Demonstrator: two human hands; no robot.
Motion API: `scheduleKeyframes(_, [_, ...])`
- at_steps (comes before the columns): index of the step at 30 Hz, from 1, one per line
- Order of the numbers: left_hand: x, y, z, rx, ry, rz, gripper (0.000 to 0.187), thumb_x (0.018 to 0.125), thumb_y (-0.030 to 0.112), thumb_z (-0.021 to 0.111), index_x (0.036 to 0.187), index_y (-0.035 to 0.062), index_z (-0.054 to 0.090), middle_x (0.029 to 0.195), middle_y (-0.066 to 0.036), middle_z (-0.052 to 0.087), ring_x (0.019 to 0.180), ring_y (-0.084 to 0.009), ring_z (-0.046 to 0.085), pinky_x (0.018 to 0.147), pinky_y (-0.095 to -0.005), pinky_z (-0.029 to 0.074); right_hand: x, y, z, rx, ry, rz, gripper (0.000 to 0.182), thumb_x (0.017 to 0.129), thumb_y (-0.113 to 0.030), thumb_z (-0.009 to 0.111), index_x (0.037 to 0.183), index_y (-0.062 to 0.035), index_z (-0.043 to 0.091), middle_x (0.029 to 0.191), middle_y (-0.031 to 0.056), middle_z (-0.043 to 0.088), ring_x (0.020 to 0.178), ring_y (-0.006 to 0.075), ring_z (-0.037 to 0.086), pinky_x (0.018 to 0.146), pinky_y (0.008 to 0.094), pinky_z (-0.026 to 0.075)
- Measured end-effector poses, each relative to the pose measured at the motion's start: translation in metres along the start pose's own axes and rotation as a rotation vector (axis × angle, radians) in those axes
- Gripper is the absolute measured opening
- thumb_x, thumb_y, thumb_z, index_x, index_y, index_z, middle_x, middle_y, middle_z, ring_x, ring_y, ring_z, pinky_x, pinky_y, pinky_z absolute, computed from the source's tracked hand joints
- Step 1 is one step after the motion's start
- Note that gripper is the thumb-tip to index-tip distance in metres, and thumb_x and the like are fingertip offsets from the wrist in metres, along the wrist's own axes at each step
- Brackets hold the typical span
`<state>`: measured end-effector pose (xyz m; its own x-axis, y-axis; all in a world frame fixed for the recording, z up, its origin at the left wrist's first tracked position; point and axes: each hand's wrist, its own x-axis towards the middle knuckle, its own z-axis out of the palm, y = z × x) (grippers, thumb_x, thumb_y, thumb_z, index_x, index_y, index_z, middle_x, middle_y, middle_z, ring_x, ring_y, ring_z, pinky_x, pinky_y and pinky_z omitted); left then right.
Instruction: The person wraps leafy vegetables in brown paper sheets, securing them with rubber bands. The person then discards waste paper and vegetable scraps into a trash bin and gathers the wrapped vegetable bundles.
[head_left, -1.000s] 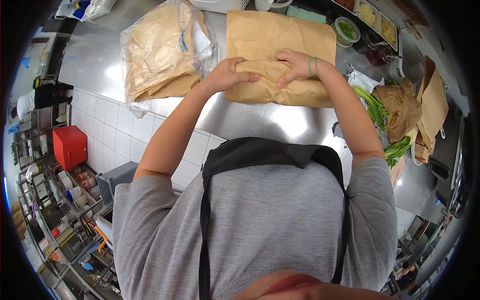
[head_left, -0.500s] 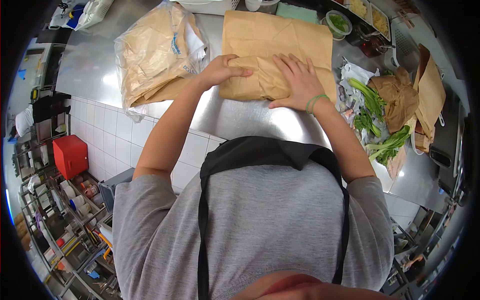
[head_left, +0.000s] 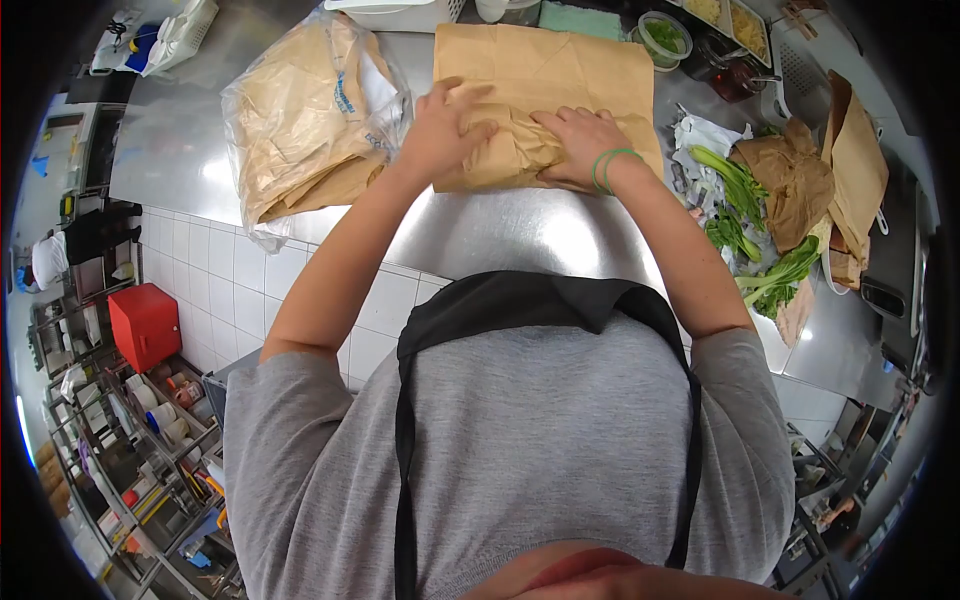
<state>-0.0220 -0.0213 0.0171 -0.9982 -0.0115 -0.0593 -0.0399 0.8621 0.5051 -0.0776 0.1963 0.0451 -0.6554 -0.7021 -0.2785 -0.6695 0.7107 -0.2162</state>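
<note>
Left hand (head_left: 445,130) spread, thumb well apart from the fingers, over the left edge of a sheet of brown paper (head_left: 550,65); whether it presses down or hovers cannot be told. Right hand (head_left: 588,145) lies palm down on the near right part of the same paper, fingers slightly bent and pointing inward; thumb mostly hidden, so cannot tell whether it pinches anything. Green band (head_left: 605,165) round the right wrist. Paper sits on the steel counter (head_left: 490,235), straight ahead of the wearer, near the front edge; far half flat with faint creases, near half folded over and crumpled between the hands. Contents of the fold, if any, not visible. Just left of it, a clear plastic bag (head_left: 290,130) with blue lettering, more brown paper inside. Beyond the paper, a white bin (head_left: 400,12) and a folded pale green cloth (head_left: 580,19); off its far right corner, a round tub (head_left: 662,42) of something green. To the right, leafy greens (head_left: 735,185) on crumpled plastic, beside a crumpled wad of darker brown paper (head_left: 790,180); a tall brown paper piece (head_left: 858,170) farther right. Wearer in grey T-shirt (head_left: 550,430) and black apron (head_left: 510,300). Red box (head_left: 145,325) off to the left, well apart from the counter.
</note>
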Motion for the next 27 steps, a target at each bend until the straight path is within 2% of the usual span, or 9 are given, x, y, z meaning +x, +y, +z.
scheduleKeyframes(1, [-0.004, -0.001, 0.004, 0.328, 0.108, 0.269, 0.073, 0.069, 0.045, 0.073, 0.129, 0.0126, 0.047, 0.133, -0.018, 0.04, 0.128, -0.0282, 0.036, 0.105, -0.0433, 0.029, 0.003, 0.002, 0.0, 0.003, -0.001, 0.001, 0.075, 0.066, -0.043, 0.074, 0.13, -0.0184, 0.045, 0.115, 0.008, 0.056, 0.113, 0.0247, 0.05, 0.094, 0.0413, 0.035])
scheduleKeyframes(4, [-0.03, 0.016, 0.003, 0.609, 0.245, 0.48, 0.088, 0.062, 0.052, 0.074, 0.133, 0.0096, 0.043, 0.132, -0.02, 0.039, 0.127, -0.0325, 0.035, 0.107, -0.0518, 0.021, 0.011, 0.005, -0.001, 0.009, -0.048, -0.002, 0.071, 0.066, -0.044, 0.074, 0.127, -0.0199, 0.047, 0.113, 0.0073, 0.057, 0.113, 0.0233, 0.051, 0.094, 0.0426, 0.035])
scheduleKeyframes(8, [-0.043, 0.039, -0.01, 0.517, 0.11, 0.4, 0.094, 0.059, 0.052, 0.074, 0.133, 0.0051, 0.04, 0.131, -0.02, 0.04, 0.129, -0.0329, 0.031, 0.107, -0.0582, 0.017, 0.024, 0.006, -0.007, 0.051, -0.153, -0.044, 0.071, 0.063, -0.045, 0.076, 0.124, -0.0182, 0.051, 0.11, 0.0086, 0.06, 0.109, 0.0256, 0.054, 0.091, 0.0407, 0.04])
scheduleKeyframes(11, [-0.026, 0.034, -0.014, 0.71, -0.018, 0.348, 0.091, 0.059, 0.049, 0.075, 0.129, 0.0014, 0.042, 0.127, -0.02, 0.044, 0.124, -0.0332, 0.038, 0.105, -0.0522, 0.026, 0.037, 0.015, -0.017, 0.192, -0.261, -0.054, 0.073, 0.06, -0.045, 0.077, 0.122, -0.0151, 0.054, 0.11, 0.0109, 0.061, 0.106, 0.0286, 0.056, 0.09, 0.0385, 0.041])
scheduleKeyframes(15, [0.004, 0.022, -0.027, 0.436, -0.276, 0.268, 0.083, 0.058, 0.045, 0.076, 0.123, 0.0024, 0.046, 0.117, -0.017, 0.052, 0.113, -0.0318, 0.049, 0.094, -0.0406, 0.041, 0.059, 0.035, -0.018, 0.454, -0.404, -0.097, 0.072, 0.059, -0.047, 0.078, 0.117, -0.0095, 0.058, 0.111, 0.0125, 0.059, 0.107, 0.028, 0.054, 0.093, 0.0354, 0.04])
scheduleKeyframes(19, [0.03, 0.014, -0.033, 0.301, -0.431, 0.185, 0.08, 0.056, 0.043, 0.076, 0.119, 0.0021, 0.049, 0.111, -0.017, 0.056, 0.107, -0.0314, 0.053, 0.089, -0.0378, 0.045, 0.067, 0.049, -0.008, 0.415, -0.203, -0.13, 0.076, 0.06, -0.049, 0.078, 0.118, -0.0057, 0.056, 0.11, 0.0103, 0.048, 0.111, 0.0244, 0.044, 0.095, 0.0302, 0.036])
scheduleKeyframes(23, [0.058, 0.016, -0.044, 0.189, -0.597, 0.137, 0.08, 0.052, 0.042, 0.075, 0.117, 0.0009, 0.052, 0.109, -0.017, 0.058, 0.104, -0.0319, 0.055, 0.088, -0.0361, 0.045, 0.077, 0.058, -0.01, 0.485, -0.231, -0.142, 0.071, 0.063, -0.046, 0.078, 0.117, -0.0058, 0.057, 0.105, 0.0086, 0.05, 0.105, 0.0227, 0.048, 0.092, 0.0299, 0.038])
scheduleKeyframes(25, [0.068, 0.018, -0.047, 0.142, -0.746, 0.049, 0.081, 0.051, 0.042, 0.074, 0.118, 0.0013, 0.053, 0.112, -0.017, 0.059, 0.105, -0.03, 0.056, 0.089, -0.0337, 0.044, 0.077, 0.059, -0.01, 0.726, -0.261, -0.178, 0.065, 0.068, -0.046, 0.076, 0.116, -0.0061, 0.057, 0.104, 0.0068, 0.052, 0.101, 0.021, 0.051, 0.087, 0.0301, 0.04])
scheduleKeyframes(27, [0.074, 0.019, -0.05, 0.134, -0.766, 0.029, 0.081, 0.051, 0.042, 0.074, 0.118, 0.0018, 0.053, 0.113, -0.016, 0.059, 0.106, -0.0292, 0.055, 0.09, -0.033, 0.043, 0.077, 0.059, -0.011, 0.622, -0.19, -0.194, 0.063, 0.069, -0.046, 0.074, 0.116, -0.0068, 0.057, 0.106, 0.0066, 0.053, 0.101, 0.0213, 0.052, 0.087, 0.0307, 0.041])
